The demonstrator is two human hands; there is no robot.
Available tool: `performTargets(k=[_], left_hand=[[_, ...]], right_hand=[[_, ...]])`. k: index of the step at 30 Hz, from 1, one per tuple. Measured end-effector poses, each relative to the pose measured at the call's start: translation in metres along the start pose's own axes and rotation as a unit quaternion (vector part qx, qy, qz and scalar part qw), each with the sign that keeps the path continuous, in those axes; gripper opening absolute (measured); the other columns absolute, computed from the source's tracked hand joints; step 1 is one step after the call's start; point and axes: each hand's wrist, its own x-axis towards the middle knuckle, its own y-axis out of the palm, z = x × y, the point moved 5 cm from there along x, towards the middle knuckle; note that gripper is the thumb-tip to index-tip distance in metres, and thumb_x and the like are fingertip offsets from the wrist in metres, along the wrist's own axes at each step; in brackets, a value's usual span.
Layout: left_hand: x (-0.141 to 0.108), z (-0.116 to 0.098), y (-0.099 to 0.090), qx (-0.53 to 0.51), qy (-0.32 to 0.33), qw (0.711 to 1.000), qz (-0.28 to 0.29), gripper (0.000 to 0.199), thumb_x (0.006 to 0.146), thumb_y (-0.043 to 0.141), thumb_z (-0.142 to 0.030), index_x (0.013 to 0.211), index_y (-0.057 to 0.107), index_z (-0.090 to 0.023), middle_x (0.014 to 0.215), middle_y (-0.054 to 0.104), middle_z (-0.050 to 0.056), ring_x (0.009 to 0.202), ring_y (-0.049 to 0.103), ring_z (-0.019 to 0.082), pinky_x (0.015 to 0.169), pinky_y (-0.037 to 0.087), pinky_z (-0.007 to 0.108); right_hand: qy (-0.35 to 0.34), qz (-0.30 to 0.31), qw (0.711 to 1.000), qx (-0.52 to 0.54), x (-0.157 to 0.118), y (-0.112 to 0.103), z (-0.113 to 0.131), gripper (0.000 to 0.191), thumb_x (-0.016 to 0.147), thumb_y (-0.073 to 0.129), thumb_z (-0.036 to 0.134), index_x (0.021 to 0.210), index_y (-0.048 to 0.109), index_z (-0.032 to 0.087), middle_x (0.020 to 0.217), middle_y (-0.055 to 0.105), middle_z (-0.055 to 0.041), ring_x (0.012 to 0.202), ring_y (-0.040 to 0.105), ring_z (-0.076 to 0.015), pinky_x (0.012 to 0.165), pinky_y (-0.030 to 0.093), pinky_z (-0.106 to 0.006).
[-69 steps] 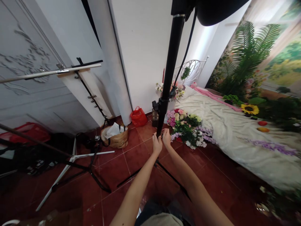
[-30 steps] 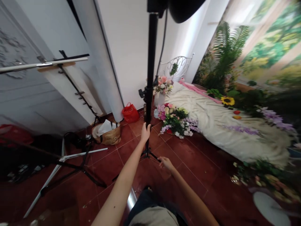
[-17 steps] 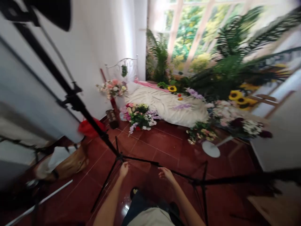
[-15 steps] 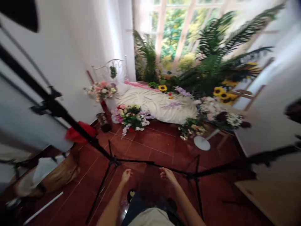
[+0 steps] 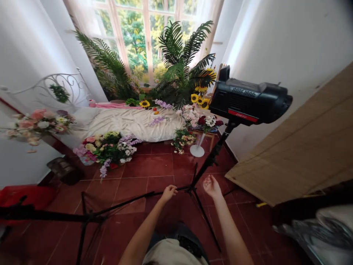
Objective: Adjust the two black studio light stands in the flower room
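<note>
Above the tiled floor, my left hand [image 5: 169,192] is held out with its fingers loosely bent and slightly apart; I see nothing in it. It appears in front of the thin black leg linking two light stands, and I cannot tell whether it touches. My right hand [image 5: 211,186] is turned palm up, fingers half curled, holding nothing visible. Just left of it rises the black light stand [image 5: 207,162], which carries a black studio light [image 5: 245,101] with a red label. A second black stand [image 5: 41,214] crosses the lower left.
Behind are a bed with a cream cover [image 5: 132,123], flower arrangements [image 5: 110,149], palm fronds [image 5: 176,55] and a window backdrop [image 5: 135,44]. A white round-based holder [image 5: 197,151] stands on the floor. At right hangs a tan panel [image 5: 298,140]; red fabric [image 5: 35,197] lies left.
My view has swung right and come closer to the bed. The right-hand stand now shows its studio light. Both hands have moved right in view; the right one has turned palm up.
</note>
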Motion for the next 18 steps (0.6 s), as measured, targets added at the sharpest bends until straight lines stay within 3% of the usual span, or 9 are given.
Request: performTargets(k=[4, 8, 14, 18], left_hand=[[0.009, -0.044, 0.063, 0.035, 0.043, 0.998, 0.042, 0.024, 0.079, 0.055, -0.034, 0.088, 0.059, -0.013, 0.073, 0.065, 0.003, 0.058, 0.059, 0.010, 0.065, 0.048, 0.026], [0.009, -0.058, 0.109, 0.035, 0.075, 0.993, 0.084, 0.021, 0.080, 0.053, -0.031, 0.088, 0.058, -0.012, 0.074, 0.064, 0.002, 0.059, 0.058, 0.009, 0.066, 0.048, 0.026], [0.016, -0.057, 0.152, 0.025, 0.091, 0.989, 0.110, 0.017, 0.082, 0.049, -0.025, 0.089, 0.057, -0.011, 0.073, 0.062, 0.003, 0.056, 0.056, 0.007, 0.063, 0.048, 0.024], [0.029, -0.087, 0.174, 0.036, 0.145, 0.985, 0.088, 0.019, 0.081, 0.051, -0.022, 0.096, 0.056, -0.012, 0.078, 0.063, 0.003, 0.059, 0.057, 0.009, 0.068, 0.050, 0.028]], right_hand=[[-0.003, 0.082, 0.996, 0.024, 0.006, 0.020, 0.055, 0.023, 0.083, 0.057, 0.041, 0.080, 0.065, 0.019, 0.058, 0.062, 0.0029, 0.051, 0.057, -0.0078, 0.056, 0.051, -0.020], [-0.038, 0.049, 0.997, -0.035, 0.014, 0.024, 0.084, 0.023, 0.080, 0.063, 0.040, 0.078, 0.063, 0.018, 0.058, 0.063, 0.0020, 0.047, 0.057, -0.0067, 0.051, 0.052, -0.017], [-0.046, 0.010, 0.987, -0.155, 0.018, 0.016, 0.101, 0.020, 0.079, 0.066, 0.035, 0.079, 0.064, 0.016, 0.061, 0.065, 0.0001, 0.046, 0.058, -0.0061, 0.051, 0.052, -0.016], [-0.084, 0.001, 0.968, -0.236, 0.021, 0.012, 0.108, 0.026, 0.074, 0.069, 0.040, 0.080, 0.064, 0.015, 0.067, 0.066, -0.0012, 0.046, 0.055, -0.0052, 0.051, 0.050, -0.017]])
